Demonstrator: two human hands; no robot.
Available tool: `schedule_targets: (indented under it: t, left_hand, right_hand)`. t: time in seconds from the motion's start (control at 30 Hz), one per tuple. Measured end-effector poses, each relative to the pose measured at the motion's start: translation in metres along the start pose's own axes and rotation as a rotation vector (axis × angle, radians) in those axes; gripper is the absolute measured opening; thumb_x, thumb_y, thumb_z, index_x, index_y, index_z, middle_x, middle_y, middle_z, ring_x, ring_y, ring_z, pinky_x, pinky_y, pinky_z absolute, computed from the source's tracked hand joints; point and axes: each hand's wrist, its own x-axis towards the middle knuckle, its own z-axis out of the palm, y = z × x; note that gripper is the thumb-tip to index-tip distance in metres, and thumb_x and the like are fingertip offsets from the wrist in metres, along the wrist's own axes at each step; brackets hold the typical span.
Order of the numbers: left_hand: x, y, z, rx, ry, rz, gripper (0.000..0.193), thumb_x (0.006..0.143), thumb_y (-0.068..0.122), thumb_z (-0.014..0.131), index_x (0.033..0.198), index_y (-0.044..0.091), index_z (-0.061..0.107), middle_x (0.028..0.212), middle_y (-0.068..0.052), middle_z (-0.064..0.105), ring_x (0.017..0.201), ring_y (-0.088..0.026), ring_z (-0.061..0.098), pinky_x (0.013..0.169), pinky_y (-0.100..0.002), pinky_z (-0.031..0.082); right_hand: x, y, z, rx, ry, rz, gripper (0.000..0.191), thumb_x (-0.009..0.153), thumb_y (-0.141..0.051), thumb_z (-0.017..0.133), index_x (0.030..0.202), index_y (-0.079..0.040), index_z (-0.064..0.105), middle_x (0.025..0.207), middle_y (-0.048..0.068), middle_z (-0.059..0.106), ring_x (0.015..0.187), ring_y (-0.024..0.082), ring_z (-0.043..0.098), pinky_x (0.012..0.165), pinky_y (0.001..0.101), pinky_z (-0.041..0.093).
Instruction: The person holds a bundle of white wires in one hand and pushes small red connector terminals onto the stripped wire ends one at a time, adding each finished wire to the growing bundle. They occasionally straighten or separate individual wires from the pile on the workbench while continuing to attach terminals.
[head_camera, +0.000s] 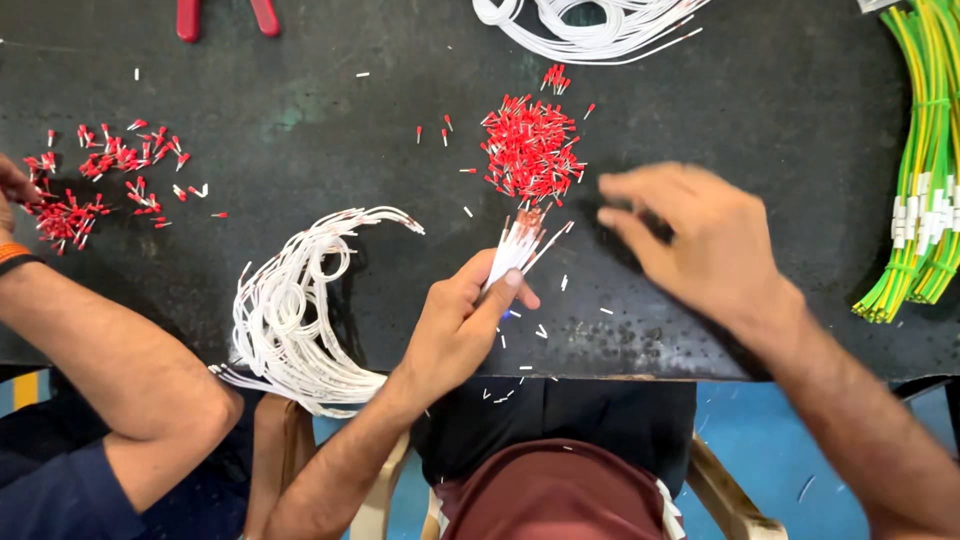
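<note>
Left hand (458, 325) clamped round a white wire bundle (518, 245), right hand (700, 245) spread open, blurred, beside red ferrules (530, 150).

A dark, scuffed counter (300, 90) carries a bundle of green-and-yellow wires (925, 170) at its right edge, a coil of white wires (590, 25) at the top, red tool handles (227, 17) top left, and a co-worker's forearm (110, 350) at the left.

white wire bundle (518, 245) | stripped ends fanned up | beside red ferrule heap (530, 150)
</note>
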Motion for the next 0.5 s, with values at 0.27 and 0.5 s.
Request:
schedule_targets:
  t: [0.27,0.5]
  left_hand:
    - [0.007,0.008,0.014,0.098,0.084,0.107,0.021,0.109,0.018,0.05,0.104,0.003,0.064,0.076,0.002,0.067,0.066,-0.002,0.052,0.061,-0.023,0.047]
    - [0.029,-0.001,0.029,-0.11,0.05,-0.064,0.005,0.097,0.008,0.061,0.096,0.003,0.062,0.07,0.0,0.062,0.058,0.0,0.045,0.049,-0.021,0.037]
  right_hand:
    - [0.036,0.028,0.025,-0.201,0.0,-0.166,0.014,0.09,-0.013,0.078,0.103,-0.01,0.075,0.1,0.002,0.071,0.086,0.024,0.067,0.072,0.0382,0.051]
    - [0.051,0.043,0.022,-0.148,-0.044,-0.036,0.01,0.088,-0.012,0.077,0.095,-0.008,0.071,0.095,0.005,0.069,0.085,0.025,0.066,0.07,0.0385,0.05]
